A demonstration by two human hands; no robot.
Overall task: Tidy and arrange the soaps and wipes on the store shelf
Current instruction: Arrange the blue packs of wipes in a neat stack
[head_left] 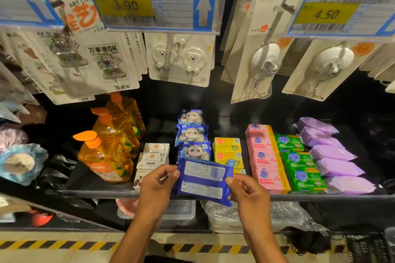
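— While the pack (204, 179) is up in both hands, where would you say it belongs?

— At the near end of the panda row (193, 134), I'd judge. It hangs just in front of that row's nearest pack, over the shelf (320, 196) lip, and the blue matches.

— How is it held?

— The left hand (159, 179) pinches its left edge, thumb on top. The right hand (245, 190) pinches the right edge the same way. Neither hand holds anything else.

— It shows a barcode, not a panda.

— Yes, it's back side up (the three in the row all lie panda up). So turn it over first, and check that the face reads the same way round as theirs before it goes down.

— And the room?

— Tight, I'd think, though the spot itself is hidden under the pack. White boxes (155, 153) lie just left of the row, yellow soaps (227, 147) just right of it. Lower the pack straight, edges in line with the row, so that it nudges neither neighbour.

— Anything to watch?

— The wrapper looks soft, and a pinch at two edges may let it sag. Set it flat, touching the nearest panda pack and wholly behind the lip. The pink soaps (263, 155) further right of the row look straight enough.
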